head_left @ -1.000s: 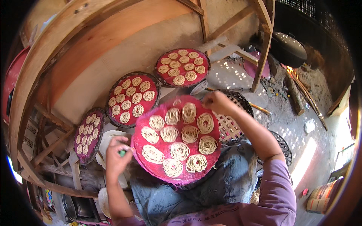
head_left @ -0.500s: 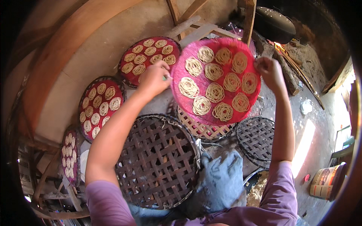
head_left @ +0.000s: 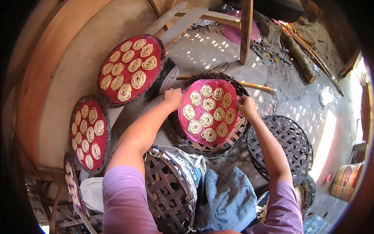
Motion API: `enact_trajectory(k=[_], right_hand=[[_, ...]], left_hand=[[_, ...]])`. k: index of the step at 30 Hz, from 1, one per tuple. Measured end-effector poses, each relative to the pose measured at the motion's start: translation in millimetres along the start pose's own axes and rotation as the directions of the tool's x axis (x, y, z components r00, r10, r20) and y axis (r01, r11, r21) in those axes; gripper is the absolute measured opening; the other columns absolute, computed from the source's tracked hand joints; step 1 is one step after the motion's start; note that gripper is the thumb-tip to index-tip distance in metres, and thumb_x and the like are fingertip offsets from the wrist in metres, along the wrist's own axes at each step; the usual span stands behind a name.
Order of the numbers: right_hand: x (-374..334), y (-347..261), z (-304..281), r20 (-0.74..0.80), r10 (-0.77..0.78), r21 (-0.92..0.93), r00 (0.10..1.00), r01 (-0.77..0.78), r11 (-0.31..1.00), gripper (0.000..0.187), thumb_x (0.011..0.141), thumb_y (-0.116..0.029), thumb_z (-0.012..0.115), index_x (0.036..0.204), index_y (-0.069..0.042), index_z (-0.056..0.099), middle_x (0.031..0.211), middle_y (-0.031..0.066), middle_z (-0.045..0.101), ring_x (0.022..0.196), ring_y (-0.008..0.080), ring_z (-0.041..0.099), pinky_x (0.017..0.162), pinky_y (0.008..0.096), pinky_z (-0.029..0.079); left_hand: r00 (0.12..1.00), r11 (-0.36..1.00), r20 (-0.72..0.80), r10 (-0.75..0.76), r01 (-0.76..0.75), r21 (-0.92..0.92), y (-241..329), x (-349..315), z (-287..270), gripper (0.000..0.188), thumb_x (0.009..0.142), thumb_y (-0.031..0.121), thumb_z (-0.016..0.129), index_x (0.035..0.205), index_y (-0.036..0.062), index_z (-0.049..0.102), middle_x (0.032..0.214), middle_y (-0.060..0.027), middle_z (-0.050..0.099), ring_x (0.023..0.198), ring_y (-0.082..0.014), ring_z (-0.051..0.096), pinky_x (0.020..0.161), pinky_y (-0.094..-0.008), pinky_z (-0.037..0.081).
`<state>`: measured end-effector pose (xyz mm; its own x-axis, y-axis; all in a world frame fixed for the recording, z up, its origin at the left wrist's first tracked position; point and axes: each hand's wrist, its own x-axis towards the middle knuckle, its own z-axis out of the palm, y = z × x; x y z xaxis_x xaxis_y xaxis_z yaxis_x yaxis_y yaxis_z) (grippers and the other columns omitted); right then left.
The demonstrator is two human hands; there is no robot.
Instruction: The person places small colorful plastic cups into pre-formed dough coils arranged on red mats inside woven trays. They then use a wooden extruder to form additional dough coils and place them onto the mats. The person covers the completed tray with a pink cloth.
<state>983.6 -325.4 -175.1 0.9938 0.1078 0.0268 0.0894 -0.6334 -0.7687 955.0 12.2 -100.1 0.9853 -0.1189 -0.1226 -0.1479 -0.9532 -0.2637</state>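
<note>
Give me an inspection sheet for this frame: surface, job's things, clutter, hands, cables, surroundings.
Surface: bare dirt floor, sun-dappled.
Job's things: round pink cloth-lined tray of coiled noodle nests, lying on a woven bamboo basket tray.
Clutter: three more red trays of nests; empty dark lattice trays; blue cloth.
Hands: left hand and right hand grip the pink tray's opposite edges.
Cables: nothing seen.
Surroundings: wooden posts, logs.

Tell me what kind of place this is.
Probably a rustic outdoor food-making yard. Both hands, left hand and right hand, hold a pink tray of noodle coils over a woven bamboo basket; more filled trays lean nearby on bare earth floor.
</note>
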Motion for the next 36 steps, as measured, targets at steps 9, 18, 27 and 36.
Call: enact_trajectory(k=[9, 18, 27, 36], right_hand=[[6, 3, 15, 0.112, 0.025, -0.184, 0.993, -0.004, 0.983, 0.024, 0.082, -0.019, 0.069, 0.094, 0.001, 0.067, 0.096, 0.0235, 0.067, 0.089, 0.0327, 0.067, 0.080, 0.0394, 0.053], [-28, -116, 33, 0.791, -0.194, 0.589, 0.580, -0.808, -0.014, 0.033, 0.097, -0.013, 0.044, 0.127, 0.002, 0.042, 0.111, 0.0154, 0.057, 0.092, 0.0226, 0.061, 0.080, 0.0362, 0.053], [34, -121, 71, 0.575, -0.121, 0.644, 0.809, -0.357, 0.676, 0.024, 0.089, -0.007, 0.055, 0.110, -0.001, 0.062, 0.094, 0.0093, 0.067, 0.075, 0.0165, 0.065, 0.065, 0.0303, 0.057], [147, -46, 139, -0.064, 0.044, -0.074, 0.997, -0.048, 0.996, 0.022, 0.079, -0.009, 0.057, 0.097, -0.001, 0.066, 0.100, 0.0257, 0.067, 0.097, 0.0395, 0.065, 0.084, 0.0452, 0.051]], left_hand=[[0.995, 0.960, 0.090, 0.036, -0.010, -0.278, 4, -8, 1, 0.035, 0.074, 0.019, 0.074, 0.104, 0.0049, 0.065, 0.115, -0.0126, 0.058, 0.103, -0.0327, 0.060, 0.086, -0.0417, 0.051], [0.894, 0.636, -0.297, 0.336, -0.448, -0.628, 62, -17, -63, 0.088, 0.064, 0.022, 0.085, 0.138, 0.0100, 0.039, 0.137, -0.0199, 0.037, 0.128, -0.0385, 0.041, 0.105, -0.0426, 0.039], [0.943, 0.865, -0.306, 0.131, -0.259, -0.430, 8, -180, -187, 0.078, 0.076, 0.030, 0.076, 0.141, 0.0087, 0.039, 0.147, -0.0173, 0.036, 0.137, -0.0374, 0.033, 0.112, -0.0469, 0.028], [0.891, 0.797, 0.076, -0.448, 0.437, -0.417, 49, -408, -138, 0.073, 0.090, 0.056, 0.046, 0.137, 0.0008, 0.037, 0.148, -0.0257, 0.031, 0.137, -0.0481, 0.024, 0.109, -0.0640, 0.013]])
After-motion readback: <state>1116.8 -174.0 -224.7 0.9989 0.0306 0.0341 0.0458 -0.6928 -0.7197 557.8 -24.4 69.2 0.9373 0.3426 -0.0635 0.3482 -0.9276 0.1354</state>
